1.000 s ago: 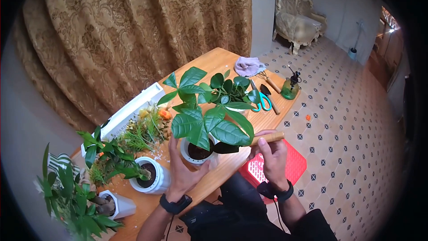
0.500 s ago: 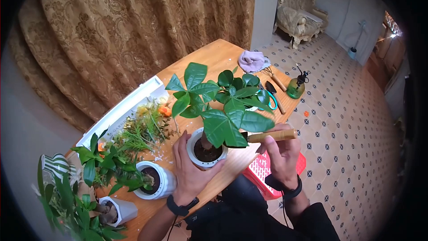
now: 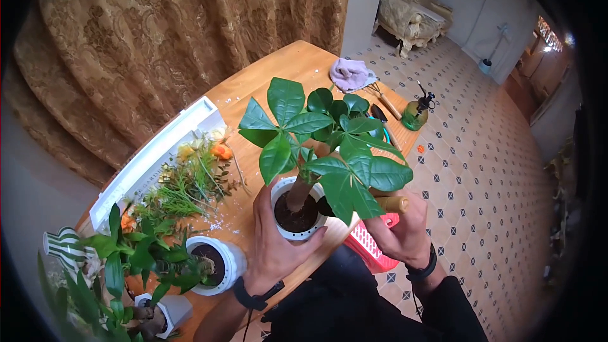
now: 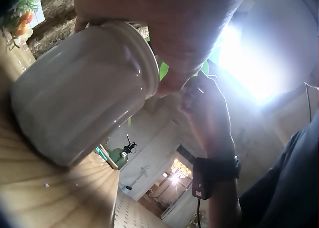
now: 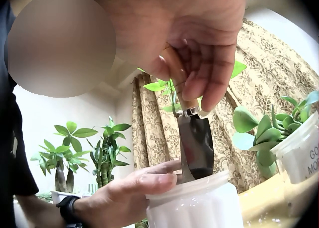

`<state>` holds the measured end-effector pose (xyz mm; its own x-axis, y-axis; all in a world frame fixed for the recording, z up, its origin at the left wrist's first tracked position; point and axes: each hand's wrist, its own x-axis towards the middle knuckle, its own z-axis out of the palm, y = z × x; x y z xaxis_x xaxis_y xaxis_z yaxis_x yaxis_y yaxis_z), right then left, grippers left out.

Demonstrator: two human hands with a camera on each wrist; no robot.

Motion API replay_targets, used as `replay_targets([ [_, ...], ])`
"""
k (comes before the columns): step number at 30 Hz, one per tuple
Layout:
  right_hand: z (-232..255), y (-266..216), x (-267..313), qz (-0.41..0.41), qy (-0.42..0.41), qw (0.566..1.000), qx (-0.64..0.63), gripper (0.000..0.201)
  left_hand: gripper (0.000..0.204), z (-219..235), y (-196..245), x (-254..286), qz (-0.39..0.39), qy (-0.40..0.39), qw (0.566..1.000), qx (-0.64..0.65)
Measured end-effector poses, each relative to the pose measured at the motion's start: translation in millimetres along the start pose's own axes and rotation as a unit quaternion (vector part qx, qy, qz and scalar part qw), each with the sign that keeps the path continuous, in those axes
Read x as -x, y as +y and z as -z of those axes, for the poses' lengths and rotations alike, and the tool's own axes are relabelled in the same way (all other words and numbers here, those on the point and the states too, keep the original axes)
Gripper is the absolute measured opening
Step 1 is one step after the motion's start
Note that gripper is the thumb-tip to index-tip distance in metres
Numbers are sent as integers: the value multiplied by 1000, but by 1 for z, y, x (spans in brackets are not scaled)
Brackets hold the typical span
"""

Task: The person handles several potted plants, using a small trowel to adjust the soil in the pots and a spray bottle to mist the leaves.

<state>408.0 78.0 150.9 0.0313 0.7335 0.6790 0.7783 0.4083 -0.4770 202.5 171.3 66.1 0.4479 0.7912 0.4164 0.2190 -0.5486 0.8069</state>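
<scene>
A plant with broad green leaves (image 3: 285, 98) and a thick brown stem (image 3: 299, 196) stands in dark soil in a white pot (image 4: 79, 88). My left hand (image 3: 278, 250) grips this pot from the near left side, thumb along the rim. On the pot's right, my right hand (image 3: 405, 231) holds a hand trowel by its wooden handle (image 3: 394, 204). In the right wrist view the trowel's dark blade (image 5: 197, 143) points down, its tip behind the pot's rim and hidden. Leaves cover part of the trowel in the head view.
To the left stand another white potted plant (image 3: 234, 266) and a white faceted pot (image 3: 177, 310). Cut greenery and flowers (image 3: 183, 190) lie beside a long white box (image 3: 152, 158). Further back are a cloth (image 3: 349, 75) and a spray bottle (image 3: 415, 116). A red perforated stool or basket (image 3: 367, 250) stands below.
The right hand has brought the trowel from beside the leaves to a steeper, blade-down position at the pot's right rim. The left hand keeps its grip. The head view has shifted.
</scene>
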Motion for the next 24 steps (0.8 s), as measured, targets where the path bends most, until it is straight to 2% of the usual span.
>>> replay_targets([
  [3,-4,3,-1,32,-35,998,39,33,118,-1,-3,0,8,5,1000,30],
  [6,-12,5,2,26,-71,995,70,34,117,1,0,0,3,10,999,30],
  [10,-17,0,-4,55,-82,991,89,34,117,-4,-3,1,-10,24,999,35],
  [12,-18,4,4,43,-132,986,89,37,117,-6,-5,3,-13,28,999,39],
  [16,-16,-3,-3,38,-124,988,85,39,118,-9,-7,1,-20,36,998,53],
  [19,-15,-5,-5,53,-75,992,86,41,116,-11,-8,4,-15,41,998,48],
  [22,-17,-2,-2,34,-84,992,85,41,115,-10,-4,3,-8,42,998,38],
  [24,-17,-1,-1,30,-130,989,67,41,115,-10,-4,3,-10,42,998,36],
])
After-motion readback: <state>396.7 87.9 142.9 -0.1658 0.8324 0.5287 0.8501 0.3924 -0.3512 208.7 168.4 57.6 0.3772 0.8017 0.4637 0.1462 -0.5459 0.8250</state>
